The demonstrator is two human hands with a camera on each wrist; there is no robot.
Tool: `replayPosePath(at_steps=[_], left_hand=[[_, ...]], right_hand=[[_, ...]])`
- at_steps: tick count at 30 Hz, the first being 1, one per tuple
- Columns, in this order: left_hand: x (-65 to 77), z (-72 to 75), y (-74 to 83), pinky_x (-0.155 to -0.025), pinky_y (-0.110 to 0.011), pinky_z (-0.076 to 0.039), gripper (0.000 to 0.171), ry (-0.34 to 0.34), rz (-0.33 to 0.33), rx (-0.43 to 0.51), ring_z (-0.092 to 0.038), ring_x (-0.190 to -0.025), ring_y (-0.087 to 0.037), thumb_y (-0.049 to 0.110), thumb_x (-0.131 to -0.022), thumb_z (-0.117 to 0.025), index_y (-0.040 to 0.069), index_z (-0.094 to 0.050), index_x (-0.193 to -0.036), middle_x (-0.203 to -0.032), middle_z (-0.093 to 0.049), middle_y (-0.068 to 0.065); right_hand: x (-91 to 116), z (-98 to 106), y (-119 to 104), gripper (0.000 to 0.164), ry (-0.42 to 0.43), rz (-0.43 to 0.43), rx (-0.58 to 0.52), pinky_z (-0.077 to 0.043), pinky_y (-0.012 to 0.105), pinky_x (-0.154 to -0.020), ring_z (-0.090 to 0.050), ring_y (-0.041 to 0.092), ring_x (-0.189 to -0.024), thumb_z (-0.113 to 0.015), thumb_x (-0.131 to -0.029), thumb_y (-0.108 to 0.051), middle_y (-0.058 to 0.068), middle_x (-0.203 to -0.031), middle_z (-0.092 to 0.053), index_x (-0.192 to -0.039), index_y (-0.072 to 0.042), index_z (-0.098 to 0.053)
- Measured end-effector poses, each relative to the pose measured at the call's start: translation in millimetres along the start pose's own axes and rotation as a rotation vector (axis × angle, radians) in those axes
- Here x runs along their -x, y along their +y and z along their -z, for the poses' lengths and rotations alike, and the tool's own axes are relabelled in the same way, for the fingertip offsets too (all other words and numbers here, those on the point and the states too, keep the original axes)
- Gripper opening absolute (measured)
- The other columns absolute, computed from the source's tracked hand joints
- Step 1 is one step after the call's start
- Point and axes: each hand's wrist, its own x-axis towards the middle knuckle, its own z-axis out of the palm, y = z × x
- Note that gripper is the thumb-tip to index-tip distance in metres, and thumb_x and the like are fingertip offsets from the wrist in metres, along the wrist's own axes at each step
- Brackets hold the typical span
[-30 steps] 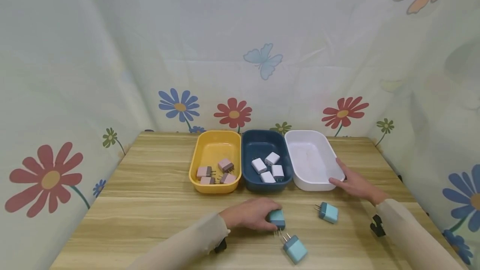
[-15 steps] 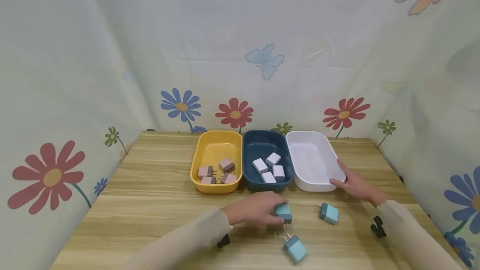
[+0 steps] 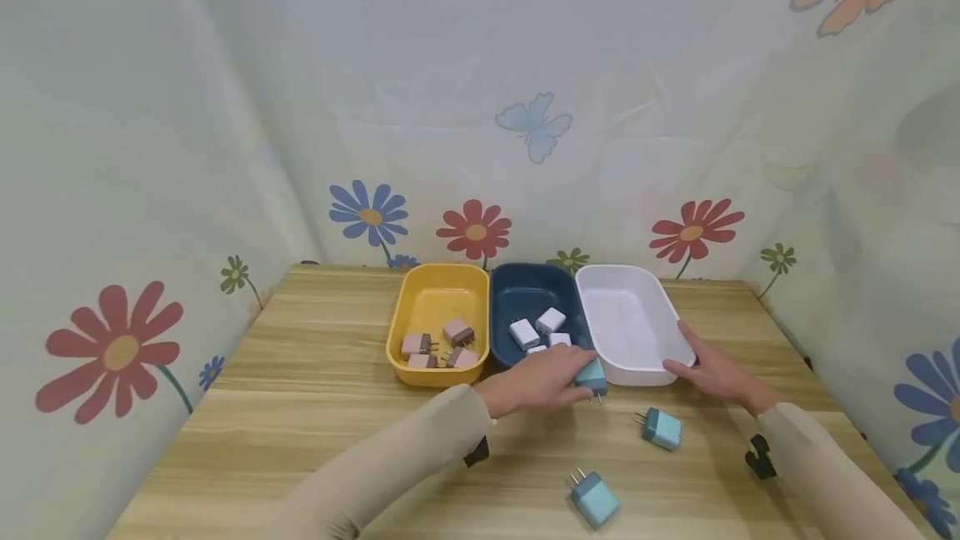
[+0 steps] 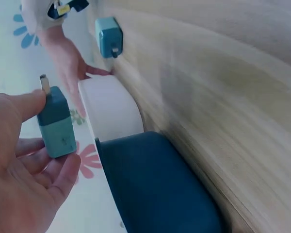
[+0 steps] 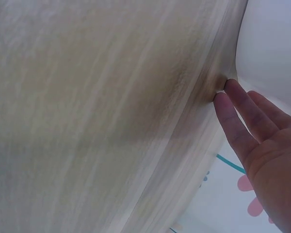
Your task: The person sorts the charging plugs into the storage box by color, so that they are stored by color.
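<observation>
My left hand [image 3: 543, 382] pinches a teal plug-in charger [image 3: 590, 377] with its prongs pointing down. It is held off the table, just in front of the navy and white trays. In the left wrist view this charger [image 4: 57, 126] sits between thumb and fingertips. My right hand [image 3: 712, 369] rests against the front right corner of the white tray [image 3: 626, 319], thumb at the front and fingers along the side. The right wrist view shows its fingers [image 5: 250, 116] nearly straight beside the tray wall. Two more teal chargers lie on the table, one nearer the right hand [image 3: 663, 429], another at the front [image 3: 595, 499].
Left of the white tray stand a navy tray [image 3: 525, 297] with several white chargers [image 3: 524, 333] and a yellow tray [image 3: 442, 302] with several pink chargers [image 3: 458, 331]. The trays stand side by side on a wood-grain table [image 3: 322, 407]. A flower-printed cloth [image 3: 420, 107] hangs behind.
My left hand has lifted the teal charger off the table and carried it forward and right toward the trays. The right hand has stayed at the white tray's corner.
</observation>
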Motion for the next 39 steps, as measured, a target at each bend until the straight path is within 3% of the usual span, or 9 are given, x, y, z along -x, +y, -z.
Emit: replayPosePath(at_steps=[4, 8, 18, 24, 28, 33, 39], left_hand=[[-14.9, -1.1, -4.8, -0.084, -0.018, -0.043, 0.054, 0.036, 0.018, 0.029, -0.047, -0.102, -0.007, 0.037, -0.096, -0.054, 0.010, -0.041, -0.140, -0.122, -0.053, 0.001], [-28.1, -0.6, -10.0, -0.078, -0.020, -0.043, 0.045, 0.066, 0.021, 0.047, -0.048, -0.096, -0.008, 0.036, -0.096, -0.054, 0.010, -0.047, -0.132, -0.110, -0.055, 0.003], [-52.2, -1.9, -19.1, -0.066, -0.019, -0.039, 0.030, 0.090, 0.039, 0.062, -0.048, -0.081, -0.008, 0.032, -0.096, -0.056, 0.011, -0.051, -0.117, -0.090, -0.051, 0.004], [-63.8, -5.4, -19.3, -0.077, -0.020, -0.042, 0.047, 0.111, 0.061, 0.024, -0.050, -0.093, -0.008, 0.032, -0.096, -0.055, 0.006, -0.046, -0.134, -0.110, -0.057, -0.002], [-68.9, -9.0, -19.8, -0.082, -0.021, -0.042, 0.048, 0.125, 0.093, 0.021, -0.051, -0.097, -0.010, 0.030, -0.097, -0.054, 0.004, -0.044, -0.136, -0.117, -0.056, -0.005], [-73.4, -14.2, -22.3, -0.077, -0.021, -0.042, 0.043, 0.135, 0.144, 0.075, -0.050, -0.091, -0.009, 0.032, -0.097, -0.054, 0.007, -0.047, -0.130, -0.109, -0.056, -0.002], [-78.2, -14.7, -23.1, -0.087, -0.020, -0.041, 0.052, 0.112, 0.194, 0.118, -0.049, -0.101, -0.008, 0.034, -0.098, -0.051, 0.007, -0.041, -0.140, -0.126, -0.053, -0.004]], right_hand=[[0.5, 1.1, 0.4, 0.099, -0.006, -0.002, -0.002, -0.023, 0.065, -0.100, -0.022, 0.055, -0.130, -0.056, -0.090, -0.053, 0.036, -0.148, -0.012, -0.149, 0.001, 0.002], [1.4, 2.1, -0.2, 0.100, -0.011, -0.007, -0.009, -0.023, 0.065, -0.100, -0.021, 0.055, -0.130, -0.055, -0.089, -0.055, 0.035, -0.148, -0.012, -0.150, 0.001, 0.002], [2.2, 0.6, -0.1, 0.104, -0.018, -0.012, -0.020, -0.024, 0.065, -0.100, -0.021, 0.055, -0.131, -0.055, -0.087, -0.060, 0.035, -0.149, -0.011, -0.150, 0.000, 0.002], [3.5, 0.7, -1.4, 0.103, -0.015, -0.009, -0.016, -0.025, 0.065, -0.100, -0.021, 0.055, -0.130, -0.055, -0.087, -0.059, 0.035, -0.149, -0.012, -0.150, 0.000, 0.002], [2.6, 0.2, -1.9, 0.104, -0.014, -0.013, -0.010, -0.024, 0.065, -0.100, -0.021, 0.055, -0.131, -0.055, -0.086, -0.060, 0.035, -0.149, -0.012, -0.150, -0.001, 0.002], [0.6, -1.8, -0.3, 0.105, -0.007, -0.013, -0.001, -0.024, 0.064, -0.101, -0.021, 0.054, -0.131, -0.054, -0.086, -0.061, 0.034, -0.149, -0.012, -0.150, -0.001, 0.003], [0.6, -2.3, -0.7, 0.102, 0.002, -0.007, -0.011, -0.022, 0.064, -0.102, -0.020, 0.054, -0.131, -0.055, -0.089, -0.056, 0.034, -0.149, -0.010, -0.150, -0.002, 0.005]])
